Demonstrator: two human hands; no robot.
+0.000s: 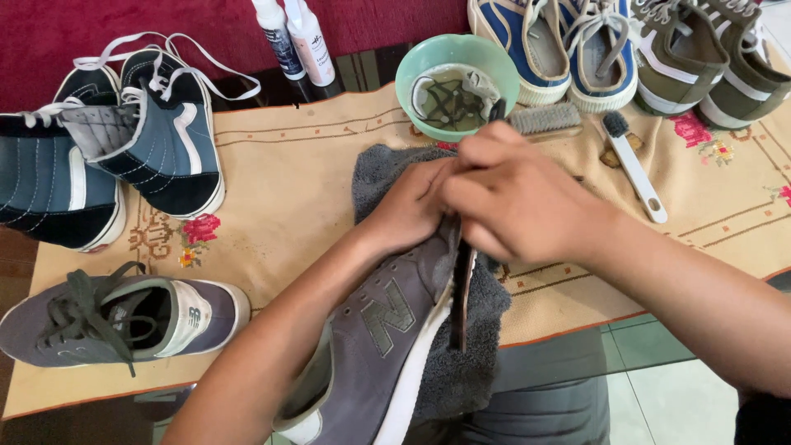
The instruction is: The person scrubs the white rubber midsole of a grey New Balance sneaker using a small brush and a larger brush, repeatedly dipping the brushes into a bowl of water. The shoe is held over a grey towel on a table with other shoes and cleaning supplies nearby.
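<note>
Spread over the surface is a tan embroidered cloth (313, 177) with red flower motifs, and everything here can be placed from the green bowl (456, 82) near its far edge. Well to the left of the bowl stand two dark blue high-top sneakers (124, 156) with loose white laces; nearer the person on that side lies a grey laced sneaker (124, 317). Right of the bowl sit a blue pair (564, 49) and an olive pair (709, 58). Below the bowl, a grey suede sneaker (379, 346) rests on a grey towel (482, 330), sole edge turned up. The left hand (408, 210) grips its toe end, fingers closed on the upper; the right hand (515, 202) is closed around a dark brush (461, 288) set against the white midsole. Judging by this, cleaning is mid-way: this shoe is being worked, its mate looks untouched. The bowl holds murky water with laces soaking. Just right lie a bristle brush (545, 118) and a white-handled brush (634, 169); to its left stand two small bottles (295, 37).
</note>
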